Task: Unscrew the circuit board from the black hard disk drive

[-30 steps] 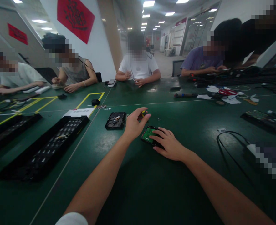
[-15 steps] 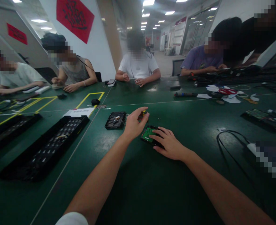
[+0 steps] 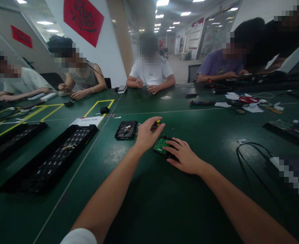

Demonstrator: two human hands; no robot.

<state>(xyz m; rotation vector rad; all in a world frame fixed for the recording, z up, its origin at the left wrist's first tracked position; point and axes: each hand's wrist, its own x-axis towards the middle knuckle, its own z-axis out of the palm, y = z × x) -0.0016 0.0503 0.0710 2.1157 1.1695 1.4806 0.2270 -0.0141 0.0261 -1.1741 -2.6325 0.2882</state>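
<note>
My left hand point(image 3: 149, 134) is raised a little over the table, fingers curled and thumb opposed, around a small yellow and dark object point(image 3: 158, 122) that is mostly hidden. To its right, my right hand point(image 3: 183, 154) rests with spread fingers on a black-framed device with a green circuit board point(image 3: 160, 146), which looks like a hard drive. The fingers cover the device's right part. Left of my left hand lies a square black case point(image 3: 122, 133) with small light pieces point(image 3: 127, 128) on top.
Long black trays point(image 3: 60, 156) with rows of light pieces lie to the left, by a white paper label point(image 3: 87, 121). Rightward are a black cable point(image 3: 237, 149) and another circuit-board device point(image 3: 283, 127). Across the table sit several people, one in a white shirt point(image 3: 151, 73).
The whole view has shifted slightly, moving the scene a few pixels right. Both hands keep nearly the same pose, and the device under my right hand stays in place.
</note>
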